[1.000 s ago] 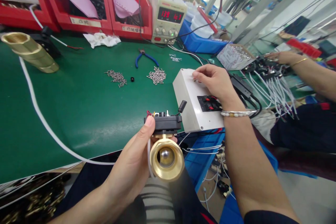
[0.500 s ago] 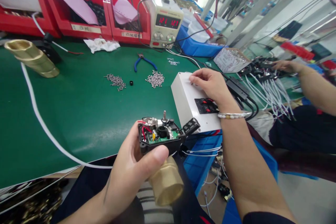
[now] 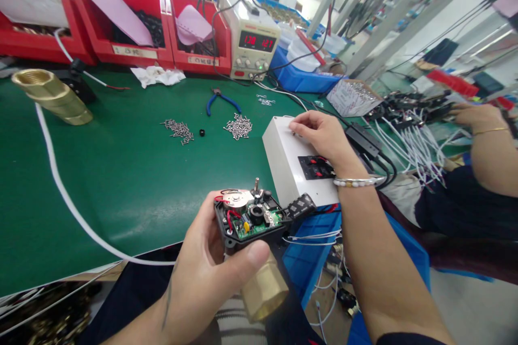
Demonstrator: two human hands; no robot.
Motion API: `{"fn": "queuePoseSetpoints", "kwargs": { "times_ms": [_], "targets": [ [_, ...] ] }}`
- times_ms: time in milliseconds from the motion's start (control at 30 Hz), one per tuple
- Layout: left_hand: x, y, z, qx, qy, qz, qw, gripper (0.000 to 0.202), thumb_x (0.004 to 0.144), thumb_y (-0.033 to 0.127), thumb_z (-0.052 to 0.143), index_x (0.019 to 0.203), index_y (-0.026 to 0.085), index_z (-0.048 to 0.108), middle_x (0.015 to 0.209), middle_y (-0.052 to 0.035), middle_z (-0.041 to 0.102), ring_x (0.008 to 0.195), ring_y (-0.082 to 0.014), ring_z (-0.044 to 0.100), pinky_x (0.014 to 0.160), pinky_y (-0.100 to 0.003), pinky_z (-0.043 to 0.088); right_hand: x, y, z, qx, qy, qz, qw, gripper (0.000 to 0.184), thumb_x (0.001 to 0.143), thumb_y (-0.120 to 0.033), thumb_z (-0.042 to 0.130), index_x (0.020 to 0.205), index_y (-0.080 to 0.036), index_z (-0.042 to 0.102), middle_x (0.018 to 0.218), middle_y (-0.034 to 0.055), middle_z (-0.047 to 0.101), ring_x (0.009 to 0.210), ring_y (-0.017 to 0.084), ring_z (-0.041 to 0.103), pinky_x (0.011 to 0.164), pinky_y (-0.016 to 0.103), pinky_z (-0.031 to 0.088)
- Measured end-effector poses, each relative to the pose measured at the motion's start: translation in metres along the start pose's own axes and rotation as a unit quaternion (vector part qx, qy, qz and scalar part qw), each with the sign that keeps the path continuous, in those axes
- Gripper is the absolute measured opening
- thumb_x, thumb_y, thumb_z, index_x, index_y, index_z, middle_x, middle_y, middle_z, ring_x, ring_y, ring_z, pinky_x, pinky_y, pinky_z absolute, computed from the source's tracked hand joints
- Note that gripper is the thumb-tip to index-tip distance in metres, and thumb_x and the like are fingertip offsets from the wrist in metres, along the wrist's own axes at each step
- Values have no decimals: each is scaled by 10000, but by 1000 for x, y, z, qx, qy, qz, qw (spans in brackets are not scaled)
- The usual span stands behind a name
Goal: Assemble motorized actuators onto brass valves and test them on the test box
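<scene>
My left hand (image 3: pixel 218 275) is closed round a motorized valve: an open black housing with a green circuit board (image 3: pixel 259 221), red wires and a round motor, above a hexagonal brass body (image 3: pixel 265 291). A metal shaft stands up from the board. A black rectangular part hangs off the housing's right side. My right hand (image 3: pixel 324 135) rests on a light grey box (image 3: pixel 279 161), thumb and fingers pinched on a small metal switch (image 3: pixel 293 132) on its top. Beside its wrist, the box carries a black terminal block (image 3: pixel 313 167) with red tabs.
Small screws (image 3: pixel 238 126) lie in two heaps near blue-handled pliers (image 3: pixel 220 99). Another brass valve (image 3: pixel 56 97) stands at left. Red bins (image 3: pixel 133 59) and a power supply (image 3: pixel 254 38) line the back. At right, a co-worker's hand (image 3: pixel 477 116) is among black parts with white cables.
The housing in my left hand has tipped so more of its board shows. My right hand stays at the switch. The supply's left reading has changed. The co-worker's hand has shifted right.
</scene>
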State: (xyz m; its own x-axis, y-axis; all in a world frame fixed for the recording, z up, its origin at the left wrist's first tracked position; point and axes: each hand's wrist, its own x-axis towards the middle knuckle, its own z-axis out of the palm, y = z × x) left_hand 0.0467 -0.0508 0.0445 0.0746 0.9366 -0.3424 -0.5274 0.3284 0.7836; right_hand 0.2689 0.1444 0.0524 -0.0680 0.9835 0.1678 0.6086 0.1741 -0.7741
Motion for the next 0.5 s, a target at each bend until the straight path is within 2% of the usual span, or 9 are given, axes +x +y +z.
{"fn": "queuePoseSetpoints", "kwargs": {
  "times_ms": [200, 367, 433, 500],
  "targets": [
    [-1, 1, 3, -8, 11, -10, 1000, 460, 675, 317, 925, 1053, 233, 674, 945, -17, 776, 851, -173, 728, 722, -170, 567, 0, 0, 1, 3, 0, -6, 1000, 94, 736, -214, 740, 746, -138, 685, 709, 5, 658, 644, 116, 533, 671, 250, 455],
    [-2, 2, 2, 7, 21, -12, 1000, 481, 667, 323, 928, 1063, 219, 675, 952, -34, 774, 865, -195, 730, 729, -197, 571, 1, 4, -1, -6, -6, -18, 1000, 136, 742, -264, 738, 772, -139, 691, 729, 17, 668, 659, 126, 547, 678, 259, 468],
    [0, 2, 1, 9, 22, -20, 999, 504, 655, 357, 939, 1064, 210, 684, 964, -40, 776, 863, -198, 730, 730, -204, 567, 1, 5, -2, -11, -11, -23, 1000, 142, 745, -272, 737, 778, -140, 696, 738, 20, 670, 666, 130, 550, 683, 263, 470],
    [3, 2, 1, -6, 18, -54, 998, 509, 675, 458, 922, 1046, 190, 702, 958, -50, 780, 789, -185, 726, 718, -219, 569, 1, 6, -3, -11, -12, -26, 1000, 140, 746, -270, 736, 779, -139, 698, 744, 20, 671, 670, 129, 547, 687, 263, 465]
  ]
}}
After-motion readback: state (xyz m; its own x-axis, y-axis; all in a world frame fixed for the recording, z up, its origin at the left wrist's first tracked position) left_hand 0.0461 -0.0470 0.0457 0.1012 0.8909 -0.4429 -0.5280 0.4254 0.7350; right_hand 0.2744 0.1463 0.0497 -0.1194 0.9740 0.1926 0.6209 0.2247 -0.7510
